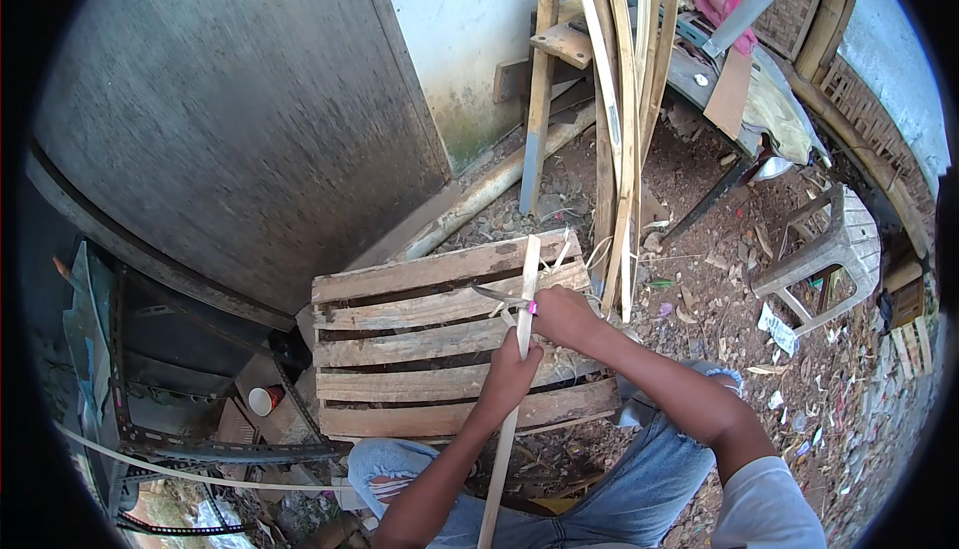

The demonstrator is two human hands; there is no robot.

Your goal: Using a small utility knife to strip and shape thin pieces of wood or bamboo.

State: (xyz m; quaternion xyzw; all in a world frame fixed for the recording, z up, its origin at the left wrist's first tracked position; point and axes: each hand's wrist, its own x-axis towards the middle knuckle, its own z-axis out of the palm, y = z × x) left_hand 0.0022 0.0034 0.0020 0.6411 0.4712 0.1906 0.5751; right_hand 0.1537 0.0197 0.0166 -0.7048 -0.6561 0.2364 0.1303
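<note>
My left hand [509, 381] is closed around a long, pale strip of wood or bamboo [502, 459]. The strip slants up from my lap, and its far end lies over a slatted wooden crate [395, 352]. Just beyond that, my right hand [565, 317] grips a small knife [496, 295] with a bit of pink showing at the handle. Its curved blade crosses the strip and points left. Thin shavings [561, 252] curl near the strip's far end. My right fingers hide most of the handle.
Long bamboo strips [625, 129] lean upright beyond the crate. A cluttered table [699, 79] stands at the far right, with a plastic stool [839, 249] nearer. At left are a black metal frame [230, 454] and a paper cup [265, 400]. Scraps litter the ground.
</note>
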